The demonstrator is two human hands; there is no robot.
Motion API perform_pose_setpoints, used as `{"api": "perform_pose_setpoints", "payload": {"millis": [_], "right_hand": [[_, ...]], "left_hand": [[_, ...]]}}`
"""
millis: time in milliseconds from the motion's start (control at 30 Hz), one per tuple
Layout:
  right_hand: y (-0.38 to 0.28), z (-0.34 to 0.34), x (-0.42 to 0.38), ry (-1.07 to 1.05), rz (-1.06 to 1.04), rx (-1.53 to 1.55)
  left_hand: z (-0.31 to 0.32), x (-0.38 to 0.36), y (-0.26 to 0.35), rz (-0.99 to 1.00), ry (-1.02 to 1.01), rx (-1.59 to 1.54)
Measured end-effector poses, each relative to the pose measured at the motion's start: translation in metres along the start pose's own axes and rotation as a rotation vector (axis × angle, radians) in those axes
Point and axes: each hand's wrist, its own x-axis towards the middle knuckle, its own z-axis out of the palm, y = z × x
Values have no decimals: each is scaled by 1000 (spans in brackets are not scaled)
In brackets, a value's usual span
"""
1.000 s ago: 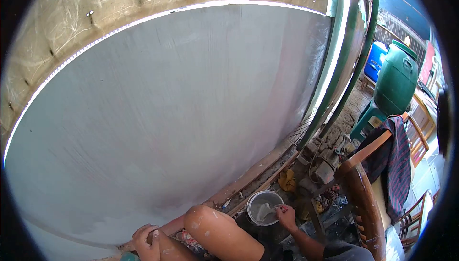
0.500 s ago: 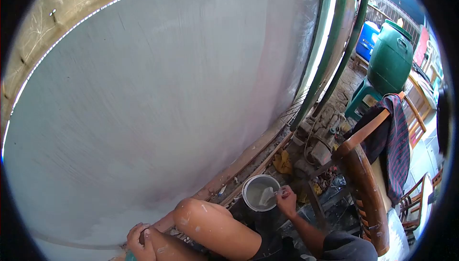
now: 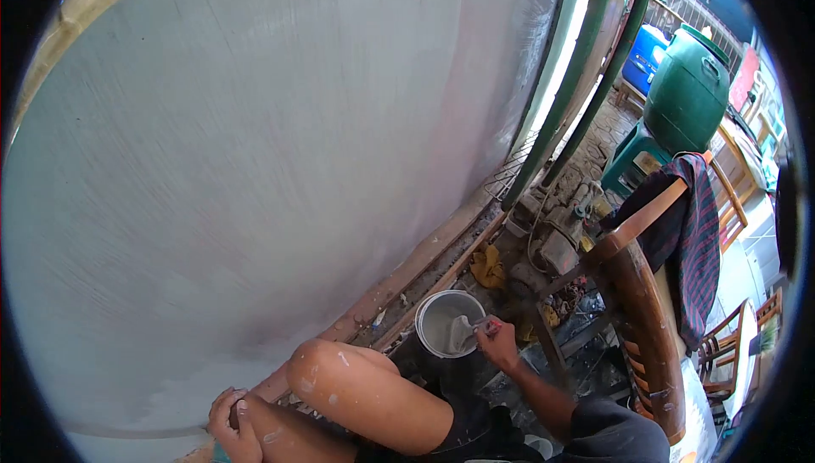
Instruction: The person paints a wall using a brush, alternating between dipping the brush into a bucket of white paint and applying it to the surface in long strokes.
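My right hand (image 3: 499,346) is closed round the reddish handle of a paintbrush (image 3: 461,332). The brush's pale, coated bristles hang inside a white bucket (image 3: 420,325) holding a whitish-grey liquid. On my bent knee at the lower left rests my left hand (image 3: 227,419), its thumb apart from the fingers and nothing held in it. White splashes mark my legs (image 3: 365,387). A large board or wall panel (image 3: 280,140), coated whitish grey with streaks and a pinkish band toward its right side, stands in front of me.
A wooden chair (image 3: 649,336) with a dark checked cloth (image 3: 698,268) over it stands close on my right. Behind are a green barrel (image 3: 686,94) on a green stool (image 3: 628,157) and a blue container (image 3: 645,60). Rubble and a yellowish cloth (image 3: 487,268) lie beyond the bucket.
The view has shifted, so the bucket, legs and chair sit slightly further left. My right hand still holds the brush at the bucket; my left hand stays on the knee.
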Motion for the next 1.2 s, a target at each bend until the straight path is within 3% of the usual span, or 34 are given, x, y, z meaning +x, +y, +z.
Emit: {"api": "perform_pose_setpoints", "payload": {"millis": [100,167,267,433,567,667,767,867,967,1067,1167,1200], "right_hand": [[-18,0,-9,64,-91,91],[-19,-4,-9,26,-111,-18],[-28,-4,-11,65,-131,-5],[-15,1,-12,34,-104,-125],[-19,1,-18,84,-240,-57],[-17,-2,-13,14,-104,-168],[-17,0,-16,107,-223,-64],[-18,-8,-15,20,-80,-129],[10,1,-17,159,-219,-59],[-6,-9,-27,69,-81,-173],[14,-1,-30,279,-270,69],[14,0,-30,261,-128,195]], "left_hand": [[-4,0,8,-31,-22,31],[-9,3,20,-39,-58,119],[-3,-1,-17,-11,-5,3],[-6,2,3,-44,29,49],[-3,2,9,-2,6,5],[-2,-1,18,-45,2,-28],[-5,-3,16,-44,22,-40],[-7,-7,13,-40,22,-27],[-16,-8,15,-24,-26,63],[-22,-15,12,-81,-53,63],[-21,-15,12,-77,-47,29],[-21,-17,14,-70,-44,28]]}}
